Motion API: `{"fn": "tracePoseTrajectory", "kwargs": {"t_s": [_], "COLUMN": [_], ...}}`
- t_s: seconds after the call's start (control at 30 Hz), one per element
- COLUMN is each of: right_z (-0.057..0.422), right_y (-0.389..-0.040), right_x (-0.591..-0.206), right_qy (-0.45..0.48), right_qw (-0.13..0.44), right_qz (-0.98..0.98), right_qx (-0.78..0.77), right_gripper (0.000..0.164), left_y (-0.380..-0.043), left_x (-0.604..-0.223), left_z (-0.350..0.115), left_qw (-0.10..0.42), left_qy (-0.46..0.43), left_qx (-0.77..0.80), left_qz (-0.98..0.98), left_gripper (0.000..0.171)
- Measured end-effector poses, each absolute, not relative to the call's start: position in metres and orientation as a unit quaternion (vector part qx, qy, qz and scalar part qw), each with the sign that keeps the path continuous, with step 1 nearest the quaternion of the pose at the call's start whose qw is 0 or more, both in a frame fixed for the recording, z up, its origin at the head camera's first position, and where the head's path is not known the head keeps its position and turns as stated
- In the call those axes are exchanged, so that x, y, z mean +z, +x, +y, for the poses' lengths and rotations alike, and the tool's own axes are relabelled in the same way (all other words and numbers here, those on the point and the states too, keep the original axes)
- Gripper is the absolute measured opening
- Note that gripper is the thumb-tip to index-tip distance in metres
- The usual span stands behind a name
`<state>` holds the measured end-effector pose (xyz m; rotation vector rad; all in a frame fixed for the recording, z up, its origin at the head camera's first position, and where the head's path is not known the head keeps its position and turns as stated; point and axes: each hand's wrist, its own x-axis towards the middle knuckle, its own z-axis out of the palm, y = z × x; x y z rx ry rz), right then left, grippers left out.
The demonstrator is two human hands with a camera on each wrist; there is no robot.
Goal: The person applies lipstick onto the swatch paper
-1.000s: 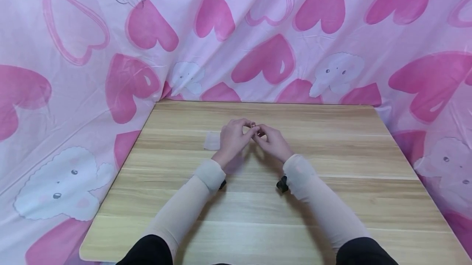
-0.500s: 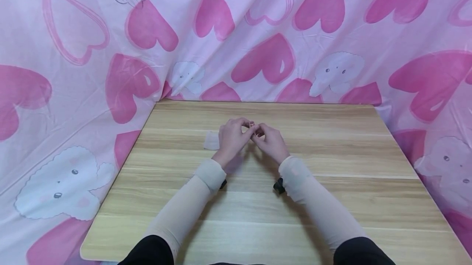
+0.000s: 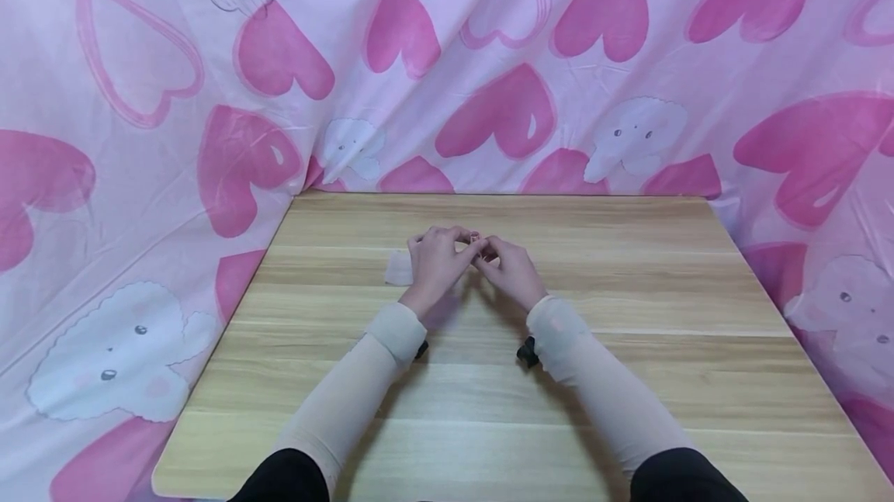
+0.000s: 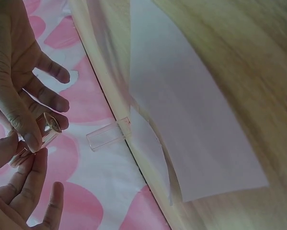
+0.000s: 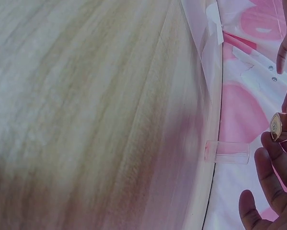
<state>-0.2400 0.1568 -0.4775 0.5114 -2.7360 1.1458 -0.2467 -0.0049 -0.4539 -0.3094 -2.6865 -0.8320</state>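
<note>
Both hands meet over the back middle of the table. My left hand (image 3: 436,263) pinches a small shiny rose-gold lipstick tube (image 3: 475,237) between thumb and fingers. My right hand (image 3: 513,268) grips the same tube from the other side, its thumb tip beside the left thumb. In the left wrist view, the end of the tube (image 4: 51,125) shows round the fingertips, with an embossed mark that also shows on the tube (image 5: 276,126) in the right wrist view. Fingers hide much of it. Below, a clear pink-tinted cap (image 4: 105,135) stands on the table.
A pale translucent sheet (image 3: 399,268) lies left of the left hand; the left wrist view shows thin sheet material (image 4: 196,115) close up. The wooden table (image 3: 628,378) ends at a pink heart-print curtain (image 3: 503,44) behind and at both sides.
Both hands have drifted slightly left with the lipstick tube, the right forearm most. The grip of both hands looks much the same. The head view has shifted a little.
</note>
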Motion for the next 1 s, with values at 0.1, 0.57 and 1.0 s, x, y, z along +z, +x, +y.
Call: {"fn": "tracePoseTrajectory", "kwargs": {"t_s": [0.1, 0.57, 1.0], "right_z": [0.1572, 0.158, 0.1597], "right_y": [-0.2406, -0.2409, -0.243], "right_x": [-0.4784, -0.4779, -0.4729], "right_qy": [0.168, 0.159, 0.174], "right_qw": [0.066, 0.059, 0.052], "right_qz": [-0.908, -0.912, -0.903], "right_qx": [0.379, 0.373, 0.39], "right_gripper": [0.028, 0.03, 0.03], "left_y": [-0.2465, -0.2484, -0.2535], "left_x": [-0.4543, -0.4561, -0.452], "left_z": [-0.0047, -0.004, -0.0065], "left_qw": [0.157, 0.17, 0.142], "left_qy": [-0.108, -0.109, -0.133], "left_qx": [-0.286, -0.289, -0.311], "left_qz": [-0.939, -0.936, -0.93], "left_gripper": [0.039, 0.037, 0.032]}}
